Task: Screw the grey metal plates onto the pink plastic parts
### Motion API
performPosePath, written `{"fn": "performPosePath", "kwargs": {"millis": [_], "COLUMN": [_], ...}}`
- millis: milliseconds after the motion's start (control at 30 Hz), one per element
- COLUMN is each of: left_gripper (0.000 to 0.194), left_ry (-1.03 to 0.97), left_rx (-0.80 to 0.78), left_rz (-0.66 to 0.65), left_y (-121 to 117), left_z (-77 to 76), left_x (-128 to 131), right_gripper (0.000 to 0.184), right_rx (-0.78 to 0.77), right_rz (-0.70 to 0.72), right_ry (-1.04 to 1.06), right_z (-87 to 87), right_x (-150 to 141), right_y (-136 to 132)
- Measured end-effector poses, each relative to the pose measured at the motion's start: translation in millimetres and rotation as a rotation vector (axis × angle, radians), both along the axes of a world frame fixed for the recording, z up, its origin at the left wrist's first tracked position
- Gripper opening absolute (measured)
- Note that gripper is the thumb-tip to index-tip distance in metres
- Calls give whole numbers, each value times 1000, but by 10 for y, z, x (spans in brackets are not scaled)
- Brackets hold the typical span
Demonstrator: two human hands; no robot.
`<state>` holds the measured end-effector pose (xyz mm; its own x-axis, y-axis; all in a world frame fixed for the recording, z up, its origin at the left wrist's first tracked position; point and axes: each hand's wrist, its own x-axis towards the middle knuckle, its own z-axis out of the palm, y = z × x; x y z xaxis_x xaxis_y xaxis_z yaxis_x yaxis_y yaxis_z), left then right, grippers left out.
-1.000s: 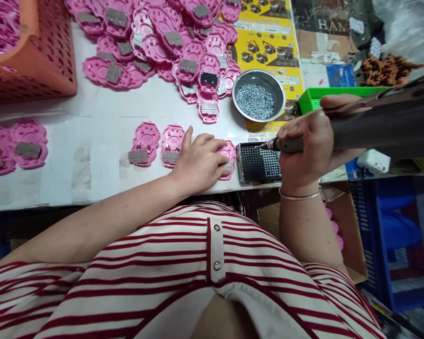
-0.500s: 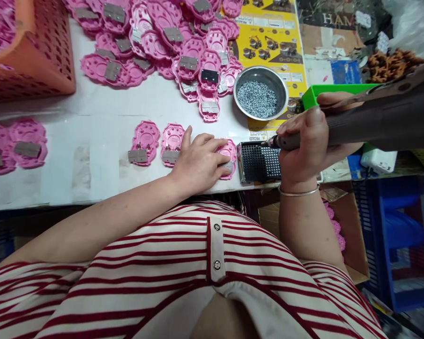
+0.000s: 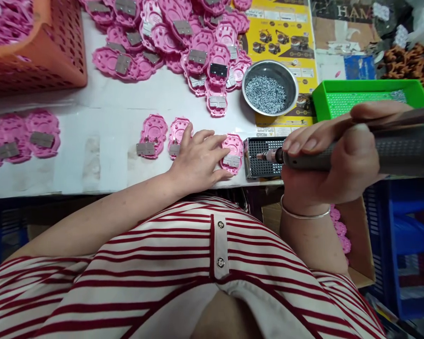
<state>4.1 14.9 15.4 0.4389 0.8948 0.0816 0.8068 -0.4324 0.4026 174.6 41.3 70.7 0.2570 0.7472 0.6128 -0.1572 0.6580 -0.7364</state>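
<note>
My left hand [image 3: 201, 162] lies on the table with its fingers spread, fingertips at the left edge of a pink plastic shell [image 3: 232, 148] with a grey metal plate across its lower part. Another pink shell [image 3: 178, 129] is partly covered by that hand, and one more pink shell [image 3: 153, 132] lies to its left. Wrapped in my right hand [image 3: 313, 188] is a dark electric screwdriver [image 3: 403, 146]. Its bit points left, over a small black perforated tray [image 3: 248, 160]; whether it touches the tray I cannot tell.
A metal bowl [image 3: 248, 101] of small screws stands behind the tray. To the right is a green bin [image 3: 371, 87]. Pink shells [image 3: 198, 56] pile up at the back, beside an orange basket [image 3: 63, 61]. More shells [image 3: 44, 134] lie at the left.
The screwdriver has tilted and its bit has come nearer over the tray's middle. My left fingers have drawn back to the edge of the right-hand shell, uncovering its plate. The view has shifted slightly.
</note>
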Motion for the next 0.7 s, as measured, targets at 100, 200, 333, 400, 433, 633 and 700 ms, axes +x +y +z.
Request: {"fn": "performPosePath", "kwargs": {"millis": [100, 200, 333, 400, 433, 633, 700], "left_gripper": [46, 45, 41, 40, 39, 38, 39], "left_ry": [20, 45, 76, 75, 70, 54, 54], "left_rx": [17, 56, 93, 101, 103, 99, 94], "left_rz": [-14, -9, -10, -13, -14, -14, -14], "left_y": [-19, -42, -63, -68, -69, -71, -70], "left_z": [-12, -25, -40, -44, -45, -54, -61], "left_x": [2, 14, 23, 24, 25, 25, 25], "right_gripper": [10, 28, 30, 30, 32, 25, 23], "right_rx": [-18, -54, -144, -164, -167, -108, -123], "right_rz": [54, 150, 150, 158, 166, 137, 141], "right_ry": [-66, -48, 12, -28, -41, 14, 17], "right_z": [-83, -218, -358, -395, -405, -388, -381], "right_x": [-52, -62, -52, -52, -56, -107, -116], "right_y": [-73, -89, -93, -94, -92, -77, -76]}}
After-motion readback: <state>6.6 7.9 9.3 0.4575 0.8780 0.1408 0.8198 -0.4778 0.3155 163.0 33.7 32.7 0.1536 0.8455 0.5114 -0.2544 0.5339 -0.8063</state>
